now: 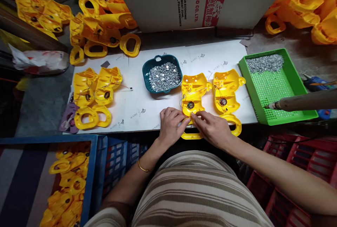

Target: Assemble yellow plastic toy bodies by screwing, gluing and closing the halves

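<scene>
A yellow plastic shell (194, 86) with wires and a round dark part lies open side up at the table's front edge, its ring handle toward me. My left hand (171, 125) is closed at the left of the handle joint, thumb and fingers on the yellow plastic. From the right, my right hand (212, 128) meets the same joint with its fingertips pressed together; anything small between them is hidden. Just to the right lies a second yellow shell (226, 90) with its own ring handle. A dark teal tray (145, 69) of small metal pieces sits behind my left hand.
A green basket (300, 90) with metal screws stands right, a rod-like tool (308, 101) reaching over it. More yellow shells (85, 83) lie left, others behind. A cardboard box (158, 2) stands at the back. A blue crate (92, 171) is front left, red crates (310, 157) front right.
</scene>
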